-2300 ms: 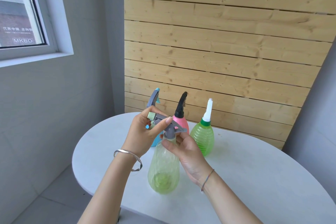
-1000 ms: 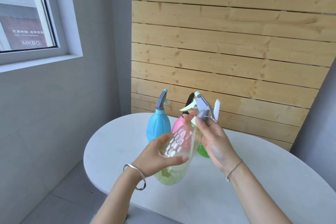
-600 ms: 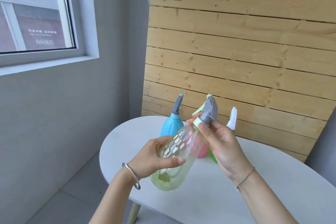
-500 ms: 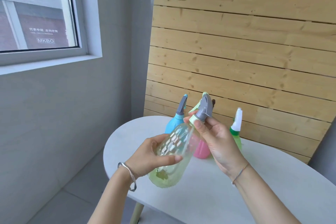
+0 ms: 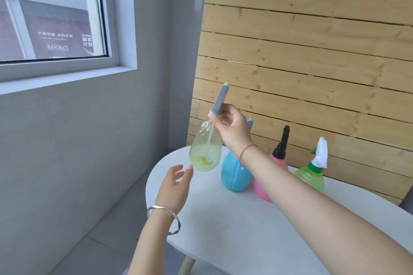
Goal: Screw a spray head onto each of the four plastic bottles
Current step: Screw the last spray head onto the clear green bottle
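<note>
- Aloft over the table's far left edge hangs the pale bottle, nearly upright and leaning a little, with a grey spray head seated on its neck.
- Right hand: thumb and fingers curl round the collar where head meets neck, and this grip alone carries the bottle.
- Left hand: fingers loosely spread, palm up, holding nothing, just below and left of the bottle's base. Whether a fingertip touches the base I cannot tell.
- A silver bangle sits on the left wrist.
- Three more bottles stand in a row along the far side of the table, each with a head on: blue bottle partly behind the right wrist, pink bottle with a black head to its right, green bottle with a white head furthest right.
- Behind them is a plank wall; a window is at far left.
</note>
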Motion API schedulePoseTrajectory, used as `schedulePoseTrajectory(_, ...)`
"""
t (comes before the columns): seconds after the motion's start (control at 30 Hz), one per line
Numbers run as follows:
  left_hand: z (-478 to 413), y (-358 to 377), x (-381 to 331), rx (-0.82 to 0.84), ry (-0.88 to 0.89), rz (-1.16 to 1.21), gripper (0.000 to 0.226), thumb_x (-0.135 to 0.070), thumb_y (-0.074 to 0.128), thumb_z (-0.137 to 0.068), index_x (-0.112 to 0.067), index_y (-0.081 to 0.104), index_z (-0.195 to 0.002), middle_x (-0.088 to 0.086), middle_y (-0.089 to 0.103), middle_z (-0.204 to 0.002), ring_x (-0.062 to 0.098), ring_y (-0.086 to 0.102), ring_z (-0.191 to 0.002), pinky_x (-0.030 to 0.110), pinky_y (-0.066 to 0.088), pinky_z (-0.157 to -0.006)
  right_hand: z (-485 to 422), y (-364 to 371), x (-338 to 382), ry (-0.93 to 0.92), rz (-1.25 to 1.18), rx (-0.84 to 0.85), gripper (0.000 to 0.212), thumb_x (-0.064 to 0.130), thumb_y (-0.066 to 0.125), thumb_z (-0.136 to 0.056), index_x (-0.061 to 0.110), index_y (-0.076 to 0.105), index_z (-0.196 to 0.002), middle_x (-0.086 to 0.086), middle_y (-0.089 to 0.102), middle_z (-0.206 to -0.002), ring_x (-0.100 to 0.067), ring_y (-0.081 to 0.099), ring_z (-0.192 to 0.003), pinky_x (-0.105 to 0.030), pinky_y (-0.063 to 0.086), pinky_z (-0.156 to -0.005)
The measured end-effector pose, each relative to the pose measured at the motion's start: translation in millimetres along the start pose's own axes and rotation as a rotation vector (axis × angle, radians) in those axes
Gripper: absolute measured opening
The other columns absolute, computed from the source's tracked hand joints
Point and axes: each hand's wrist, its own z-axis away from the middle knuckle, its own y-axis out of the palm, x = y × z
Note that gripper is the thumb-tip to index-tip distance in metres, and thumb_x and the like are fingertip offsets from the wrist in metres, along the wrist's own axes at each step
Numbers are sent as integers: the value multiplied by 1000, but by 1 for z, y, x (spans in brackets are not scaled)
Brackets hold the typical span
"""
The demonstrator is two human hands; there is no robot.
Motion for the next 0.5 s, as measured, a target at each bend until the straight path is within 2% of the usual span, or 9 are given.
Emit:
schedulePoseTrajectory(0.1,-4,2,5,8,28,-73,44,-42,50,-91,-20,47,-129,2,56,-130,20,52,-111,33,43,-90,-5,9,-24,78,70,-43,25,11,67,-82,5,60,-105,-14,68,-109,-27,63,-104,-35,47,-93)
schedulePoseTrajectory(0.17,-7,4,8,22,22,-125,43,-43,50,-90,-21,47,-128,3,56,-130,20,53,-109,33,45,-89,-7,13,-34,103,82,-61,25,12,68,-82,6,61,-104,-14,69,-108,-29,63,-103,-36,48,-93)
schedulePoseTrajectory(0.3,-11,9,12,48,23,-232,45,-44,49,-90,-22,46,-129,2,55,-132,13,46,-96,26,39,-81,-8,17,-44,114,128,-66,24,12,68,-82,7,61,-104,-12,69,-107,-25,63,-101,-31,47,-89)
schedulePoseTrajectory(0.5,-13,10,14,47,41,-265,44,-43,50,-90,-21,47,-128,2,55,-132,13,45,-95,25,37,-83,-9,18,-52,136,169,-51,26,15,67,-83,9,60,-107,-7,67,-109,-17,58,-97,-24,42,-85)
